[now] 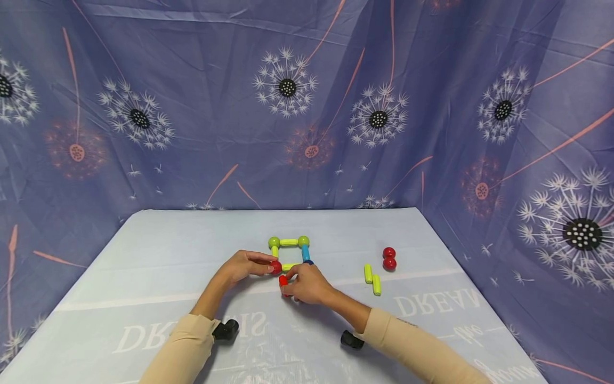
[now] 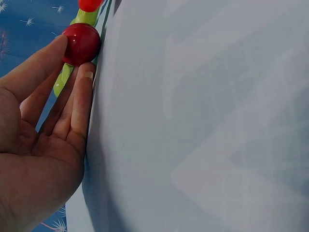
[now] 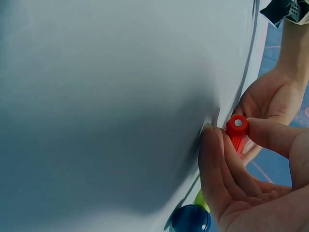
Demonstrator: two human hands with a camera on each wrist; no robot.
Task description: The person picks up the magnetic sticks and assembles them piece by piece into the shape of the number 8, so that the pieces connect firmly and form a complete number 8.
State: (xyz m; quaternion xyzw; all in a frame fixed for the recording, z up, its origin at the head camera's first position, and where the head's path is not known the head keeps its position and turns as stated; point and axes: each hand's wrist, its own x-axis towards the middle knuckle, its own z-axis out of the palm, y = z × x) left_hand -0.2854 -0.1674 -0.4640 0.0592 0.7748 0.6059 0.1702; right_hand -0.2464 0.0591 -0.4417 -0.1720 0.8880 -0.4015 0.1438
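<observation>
Near the table's middle lies a square of short rods and balls: green balls at the far corners, yellow-green rods, a blue rod on the right, a dark blue ball at the near right corner. My left hand holds the red ball at the near left corner between thumb and fingertips. Between thumb and fingers, my right hand pinches a red rod just on the near side of that ball. A silvery round spot shows in the rod's end.
To the right, two red balls sit together, with two loose yellow-green rods beside them. A pale printed cloth covers the table. A blue dandelion-patterned curtain hangs behind and at the sides. Black wrist devices hang below both sleeves.
</observation>
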